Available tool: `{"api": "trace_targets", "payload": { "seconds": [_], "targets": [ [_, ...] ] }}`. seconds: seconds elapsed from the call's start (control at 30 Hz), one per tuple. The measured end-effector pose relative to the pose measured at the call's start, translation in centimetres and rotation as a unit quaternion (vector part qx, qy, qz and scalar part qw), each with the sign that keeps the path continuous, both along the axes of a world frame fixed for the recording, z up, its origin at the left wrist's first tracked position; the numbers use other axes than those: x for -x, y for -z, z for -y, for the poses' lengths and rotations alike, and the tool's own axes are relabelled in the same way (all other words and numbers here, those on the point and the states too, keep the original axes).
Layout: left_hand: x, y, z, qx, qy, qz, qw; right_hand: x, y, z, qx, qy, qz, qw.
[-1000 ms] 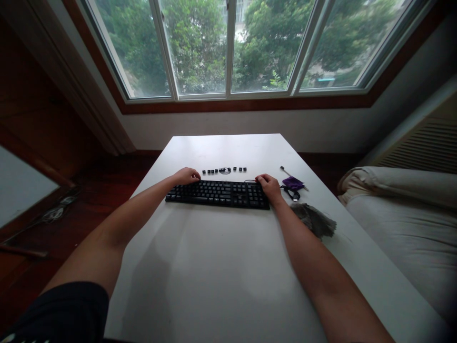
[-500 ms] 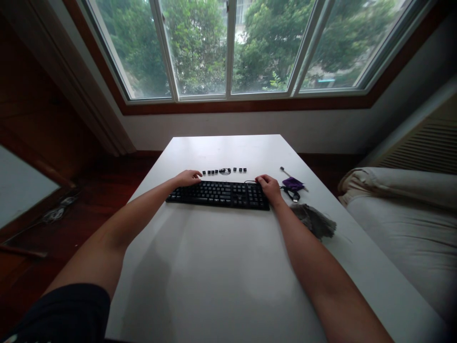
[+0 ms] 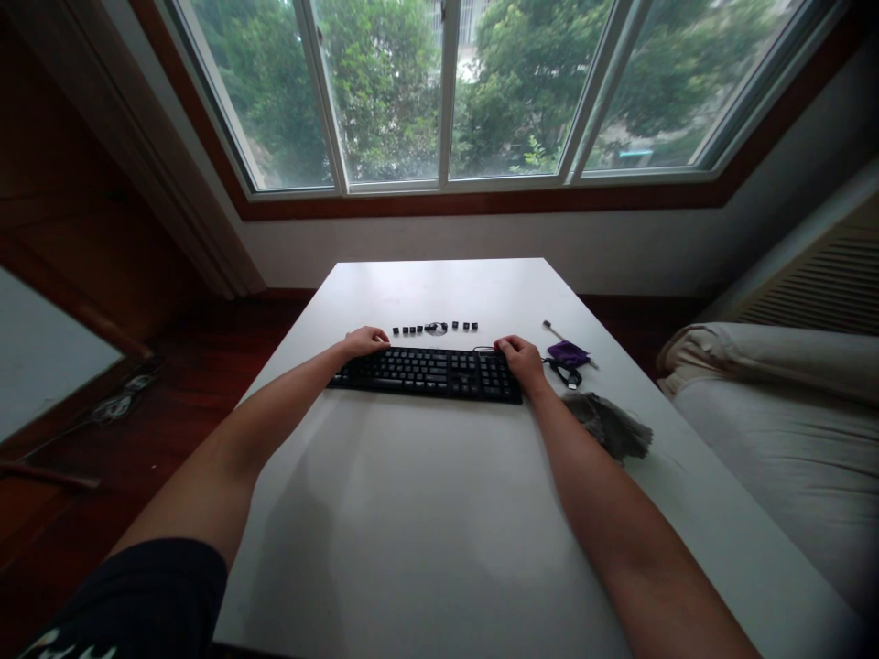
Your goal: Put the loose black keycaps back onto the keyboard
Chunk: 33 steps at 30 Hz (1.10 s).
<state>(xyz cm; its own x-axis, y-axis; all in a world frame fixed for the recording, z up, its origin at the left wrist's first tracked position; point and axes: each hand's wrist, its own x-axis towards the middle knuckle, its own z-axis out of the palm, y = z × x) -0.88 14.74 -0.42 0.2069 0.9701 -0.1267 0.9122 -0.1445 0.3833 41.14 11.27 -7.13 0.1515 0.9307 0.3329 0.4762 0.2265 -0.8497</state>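
A black full-size keyboard [image 3: 426, 373] lies flat across the white table. At its far edge, left of centre, my left hand [image 3: 368, 341] is curled with the fingertips on the keyboard; the forearm covers part of the left end. My right hand [image 3: 520, 358] is closed at the far right corner, thumb and fingers gripping the edge there. Behind the keyboard stands a row of loose black keycaps [image 3: 412, 329], split around a small dark coiled item [image 3: 437, 327] whose kind I cannot make out.
Right of my right hand lie a black cable [image 3: 564, 373] with a plug, a purple cloth [image 3: 569, 352] and a thin stick with a dark tip [image 3: 548, 324]. A crumpled grey cloth [image 3: 613, 426] sits by my right forearm. A padded seat [image 3: 775, 412] stands beside the table [image 3: 426, 522].
The fingers of my left hand have come down and closer together on the keyboard's far edge. My right hand stays at the corner. The whole view has shifted slightly.
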Motion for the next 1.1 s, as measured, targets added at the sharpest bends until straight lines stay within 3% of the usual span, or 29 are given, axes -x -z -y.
{"api": "trace_targets", "payload": {
  "seconds": [0.1, 0.33, 0.7, 0.83, 0.97, 1.1],
  "targets": [
    [-0.2, 0.2, -0.5, -0.023, -0.008, 0.005, 1.000, 0.0, 0.0, 0.0, 0.002, 0.000, -0.001, 1.000],
    [-2.8, 0.6, -2.6, -0.173, -0.027, -0.050, 0.983, 0.0, -0.2, 0.1, -0.007, -0.004, -0.001, 1.000],
    [-4.8, 0.7, -3.4, -0.164, -0.033, -0.123, 0.978, 0.4, -1.0, 0.6, 0.007, -0.004, -0.013, 1.000],
    [-4.6, -0.9, -3.1, -0.166, 0.009, -0.117, 0.979, 0.4, -0.9, 0.5, 0.003, 0.000, -0.002, 1.000],
    [-3.6, -2.5, -2.5, -0.134, 0.113, -0.105, 0.979, 0.3, -0.6, 0.4, 0.000, 0.003, 0.002, 1.000],
    [-2.7, -3.0, -1.6, -0.082, 0.187, -0.085, 0.975, 0.3, -0.5, 0.4, -0.004, 0.002, 0.007, 1.000]
  ]
}}
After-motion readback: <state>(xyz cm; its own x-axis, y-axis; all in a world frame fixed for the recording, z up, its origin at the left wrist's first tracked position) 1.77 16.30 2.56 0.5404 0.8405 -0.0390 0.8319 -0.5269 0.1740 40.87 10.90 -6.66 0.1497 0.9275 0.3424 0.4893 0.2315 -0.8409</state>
